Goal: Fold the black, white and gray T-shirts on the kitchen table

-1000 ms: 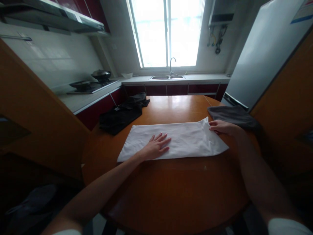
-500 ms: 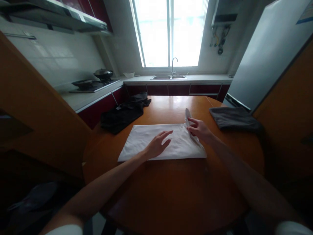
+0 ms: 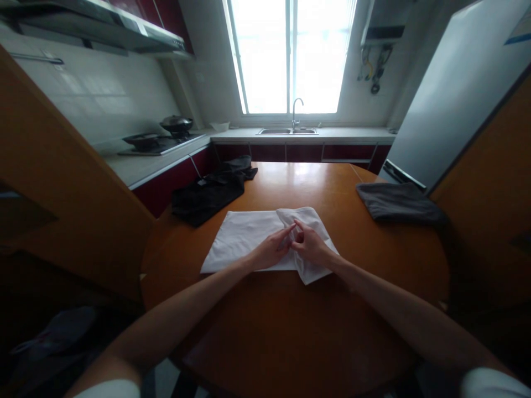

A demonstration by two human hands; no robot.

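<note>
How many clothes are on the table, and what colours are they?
White cloth: 1, under both hands
Black garment: 1
Grey cloth: 1
Total on the table: 3

No legible text, seemingly.

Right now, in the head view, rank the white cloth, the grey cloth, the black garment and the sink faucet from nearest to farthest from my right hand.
1. white cloth: under the right hand, touching it.
2. grey cloth: on the table to the right.
3. black garment: far left of the table, only slightly farther than the grey cloth.
4. sink faucet: at the window counter.
</note>
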